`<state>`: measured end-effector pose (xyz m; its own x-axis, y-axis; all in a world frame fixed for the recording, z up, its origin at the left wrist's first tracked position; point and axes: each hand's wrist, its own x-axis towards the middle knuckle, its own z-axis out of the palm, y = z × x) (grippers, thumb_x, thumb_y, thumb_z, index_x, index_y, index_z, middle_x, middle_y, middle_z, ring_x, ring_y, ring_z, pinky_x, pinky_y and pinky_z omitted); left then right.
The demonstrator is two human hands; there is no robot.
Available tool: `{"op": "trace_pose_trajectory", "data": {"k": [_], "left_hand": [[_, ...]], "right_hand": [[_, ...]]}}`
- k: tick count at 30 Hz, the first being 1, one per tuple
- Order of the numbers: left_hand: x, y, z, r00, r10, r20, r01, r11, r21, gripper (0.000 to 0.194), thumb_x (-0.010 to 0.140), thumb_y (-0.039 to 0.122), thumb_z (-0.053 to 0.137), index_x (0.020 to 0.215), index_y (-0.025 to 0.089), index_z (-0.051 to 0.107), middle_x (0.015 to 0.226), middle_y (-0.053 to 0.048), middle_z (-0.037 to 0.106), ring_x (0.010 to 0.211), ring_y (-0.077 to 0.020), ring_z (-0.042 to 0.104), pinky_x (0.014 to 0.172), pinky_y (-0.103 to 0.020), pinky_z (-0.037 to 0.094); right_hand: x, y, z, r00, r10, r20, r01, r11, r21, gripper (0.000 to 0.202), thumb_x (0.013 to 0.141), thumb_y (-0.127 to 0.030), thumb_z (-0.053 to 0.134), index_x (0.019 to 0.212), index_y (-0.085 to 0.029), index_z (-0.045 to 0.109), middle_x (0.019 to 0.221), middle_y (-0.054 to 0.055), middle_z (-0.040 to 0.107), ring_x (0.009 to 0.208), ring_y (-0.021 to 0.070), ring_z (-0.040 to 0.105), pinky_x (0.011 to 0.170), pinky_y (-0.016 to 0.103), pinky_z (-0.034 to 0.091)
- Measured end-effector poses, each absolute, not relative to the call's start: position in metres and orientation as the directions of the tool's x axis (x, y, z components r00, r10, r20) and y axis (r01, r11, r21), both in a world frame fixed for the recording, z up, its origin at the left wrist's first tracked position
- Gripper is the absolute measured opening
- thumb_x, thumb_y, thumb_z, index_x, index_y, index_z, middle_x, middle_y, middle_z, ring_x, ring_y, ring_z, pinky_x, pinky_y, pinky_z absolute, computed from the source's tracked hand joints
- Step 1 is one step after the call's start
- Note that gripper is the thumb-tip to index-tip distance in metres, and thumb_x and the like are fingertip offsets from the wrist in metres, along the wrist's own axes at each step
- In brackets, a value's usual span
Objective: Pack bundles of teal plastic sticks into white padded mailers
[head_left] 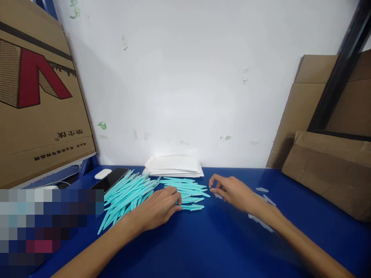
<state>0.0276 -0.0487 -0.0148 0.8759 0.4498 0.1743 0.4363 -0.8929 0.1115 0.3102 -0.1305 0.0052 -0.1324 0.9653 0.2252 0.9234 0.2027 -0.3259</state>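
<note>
Two bare forearms (102, 249) reach in, cut off at the lower edge. Slim, pointed turquoise plastic-looking sticks (130, 197) lie heaped on the glossy blue table (197, 247), with a looser row just beside. The left hand (162, 208) curls over that row, its hold hidden from me; the right hand (230, 191) brings thumb and forefinger close, perhaps pinching something, I can't tell. Pale translucent slivers (262, 189) lie partly behind its forearm.
</note>
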Motion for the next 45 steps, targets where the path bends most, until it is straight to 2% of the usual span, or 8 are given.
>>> {"op": "trace_pose_trajectory", "data": {"k": [4, 7, 10, 14, 20, 27, 35, 45], "left_hand": [[0.028, -0.049, -0.013, 0.881, 0.432, 0.192, 0.419, -0.902, 0.105, 0.019, 0.104, 0.029, 0.043, 0.094, 0.022, 0.058, 0.097, -0.003, 0.058, 0.090, -0.0188, 0.056, 0.072, -0.030, 0.039], [0.028, -0.051, -0.011, 0.883, 0.422, 0.206, 0.410, -0.906, 0.103, 0.023, 0.104, 0.029, 0.039, 0.092, 0.021, 0.057, 0.096, -0.003, 0.059, 0.088, -0.0185, 0.055, 0.072, -0.030, 0.039], [0.029, -0.052, -0.011, 0.881, 0.420, 0.219, 0.405, -0.908, 0.108, 0.025, 0.105, 0.030, 0.037, 0.091, 0.021, 0.055, 0.095, -0.003, 0.059, 0.086, -0.0186, 0.054, 0.071, -0.030, 0.038], [0.030, -0.052, -0.012, 0.856, 0.455, 0.245, 0.442, -0.890, 0.109, 0.025, 0.106, 0.030, 0.032, 0.094, 0.021, 0.053, 0.094, -0.004, 0.061, 0.084, -0.0191, 0.054, 0.072, -0.031, 0.038], [0.029, -0.050, -0.009, 0.817, 0.506, 0.278, 0.500, -0.860, 0.098, 0.027, 0.107, 0.030, 0.025, 0.102, 0.021, 0.050, 0.092, -0.005, 0.061, 0.079, -0.0199, 0.055, 0.070, -0.031, 0.038], [0.029, -0.051, -0.004, 0.792, 0.549, 0.267, 0.542, -0.834, 0.107, 0.027, 0.107, 0.031, 0.021, 0.104, 0.023, 0.047, 0.092, -0.004, 0.062, 0.068, -0.0184, 0.053, 0.061, -0.030, 0.034], [0.031, -0.051, -0.008, 0.813, 0.507, 0.286, 0.498, -0.860, 0.111, 0.026, 0.108, 0.033, 0.023, 0.107, 0.023, 0.047, 0.097, -0.002, 0.062, 0.067, -0.0173, 0.053, 0.060, -0.030, 0.032], [0.034, -0.055, -0.010, 0.848, 0.412, 0.334, 0.442, -0.897, -0.016, 0.021, 0.107, 0.027, 0.029, 0.104, 0.023, 0.049, 0.094, -0.002, 0.064, 0.065, -0.0162, 0.056, 0.057, -0.031, 0.028]], "right_hand": [[0.297, -0.127, -0.007, -0.221, 0.906, 0.361, 0.923, 0.314, -0.223, 0.029, 0.102, -0.029, 0.037, 0.113, -0.027, 0.064, 0.098, 0.003, 0.076, 0.083, 0.0211, 0.070, 0.067, 0.029, 0.048], [0.293, -0.128, -0.010, -0.244, 0.894, 0.376, 0.911, 0.345, -0.227, 0.035, 0.102, -0.028, 0.037, 0.117, -0.028, 0.069, 0.113, 0.004, 0.075, 0.098, 0.0234, 0.072, 0.078, 0.032, 0.052], [0.292, -0.129, -0.011, -0.232, 0.899, 0.371, 0.921, 0.326, -0.213, 0.035, 0.100, -0.028, 0.042, 0.122, -0.029, 0.070, 0.115, 0.004, 0.076, 0.102, 0.0255, 0.072, 0.084, 0.034, 0.053], [0.292, -0.129, -0.009, -0.202, 0.910, 0.362, 0.941, 0.283, -0.188, 0.031, 0.098, -0.031, 0.049, 0.120, -0.030, 0.071, 0.107, 0.003, 0.078, 0.096, 0.0260, 0.074, 0.079, 0.034, 0.053], [0.296, -0.128, -0.005, -0.173, 0.904, 0.392, 0.937, 0.273, -0.218, 0.020, 0.096, -0.042, 0.058, 0.092, -0.028, 0.072, 0.089, 0.001, 0.077, 0.077, 0.0209, 0.072, 0.062, 0.027, 0.046], [0.294, -0.128, -0.005, -0.172, 0.907, 0.385, 0.932, 0.276, -0.234, 0.027, 0.099, -0.045, 0.051, 0.097, -0.029, 0.072, 0.084, 0.001, 0.078, 0.075, 0.0218, 0.072, 0.063, 0.027, 0.044], [0.287, -0.130, -0.010, -0.244, 0.890, 0.386, 0.895, 0.360, -0.264, 0.030, 0.101, -0.045, 0.050, 0.099, -0.029, 0.075, 0.087, 0.000, 0.078, 0.073, 0.0195, 0.071, 0.065, 0.027, 0.046], [0.280, -0.134, -0.021, -0.329, 0.808, 0.489, 0.835, 0.491, -0.249, 0.033, 0.102, -0.043, 0.048, 0.109, -0.026, 0.075, 0.097, 0.003, 0.078, 0.081, 0.0185, 0.072, 0.071, 0.026, 0.048]]}}
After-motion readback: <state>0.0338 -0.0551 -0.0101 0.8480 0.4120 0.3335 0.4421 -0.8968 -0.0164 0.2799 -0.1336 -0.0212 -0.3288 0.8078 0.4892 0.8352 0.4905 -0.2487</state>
